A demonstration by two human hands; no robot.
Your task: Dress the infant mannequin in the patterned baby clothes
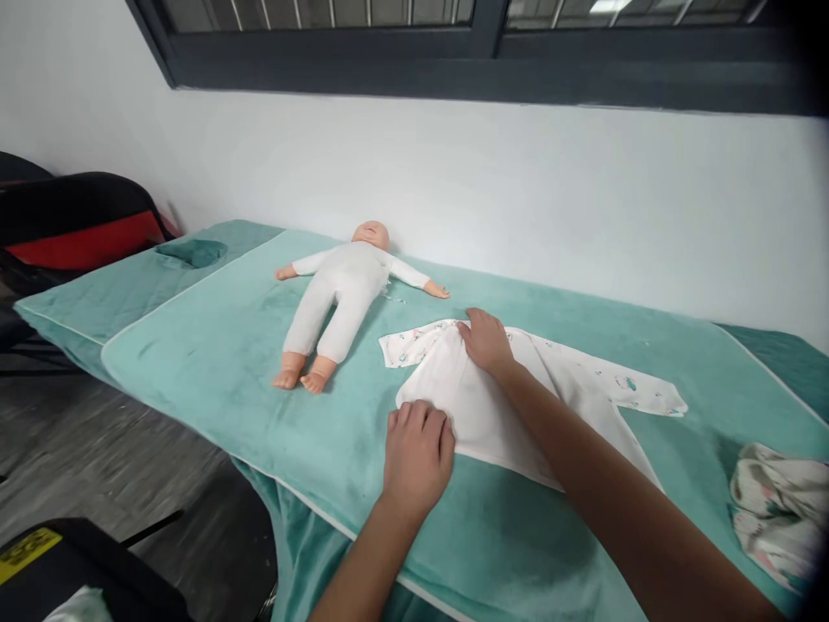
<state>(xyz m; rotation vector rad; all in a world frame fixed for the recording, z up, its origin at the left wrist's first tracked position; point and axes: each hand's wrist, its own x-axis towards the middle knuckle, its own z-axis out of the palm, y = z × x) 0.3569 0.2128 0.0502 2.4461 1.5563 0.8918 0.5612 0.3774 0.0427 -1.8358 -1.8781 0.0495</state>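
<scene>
A white baby romper with small prints lies spread on the teal blanket. My left hand lies flat, fingers together and stretched out, on the blanket at the romper's near left edge. My right hand presses on the romper's upper part, fingers curled over a fold of the cloth near its sleeve. A baby doll in a white suit lies on its back to the left of the romper, arms spread, head toward the wall.
A crumpled patterned cloth sits at the blanket's right end. A small folded teal cloth lies at the far left. A black and red chair stands at the left, and a white wall runs behind the table.
</scene>
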